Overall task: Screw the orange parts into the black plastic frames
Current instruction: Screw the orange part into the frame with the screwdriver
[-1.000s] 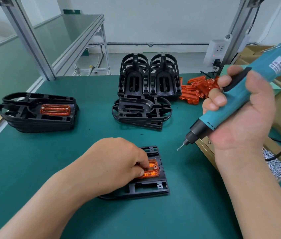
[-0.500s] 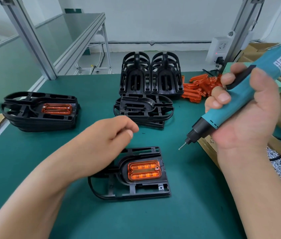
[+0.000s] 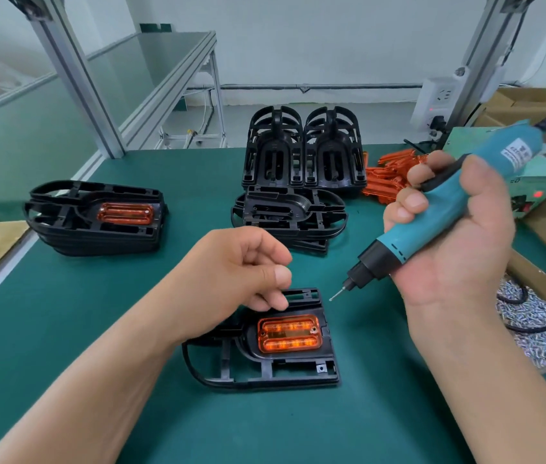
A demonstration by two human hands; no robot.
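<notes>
A black plastic frame [image 3: 265, 376] lies flat on the green mat near me, with an orange part [image 3: 287, 333] seated in it. My left hand [image 3: 241, 272] hovers just above the frame's far edge, fingers loosely curled, and I see nothing in it. To the right, my right hand [image 3: 459, 249] grips a teal electric screwdriver [image 3: 432, 216]. Its bit points down-left and ends a little above and to the right of the frame, clear of it.
A stack of frames topped by an orange part [image 3: 125, 213] sits at the left. Empty frames [image 3: 288, 216] lie stacked in the middle, with upright ones [image 3: 301, 155] behind. Loose orange parts [image 3: 385, 175] are piled at the back right. Screws [image 3: 533, 333] fill a tray at the right, beside cardboard boxes.
My left hand lifted off the orange part, where its fingers had been pressing, and now hovers over the frame's far edge. The screwdriver has stayed almost still.
</notes>
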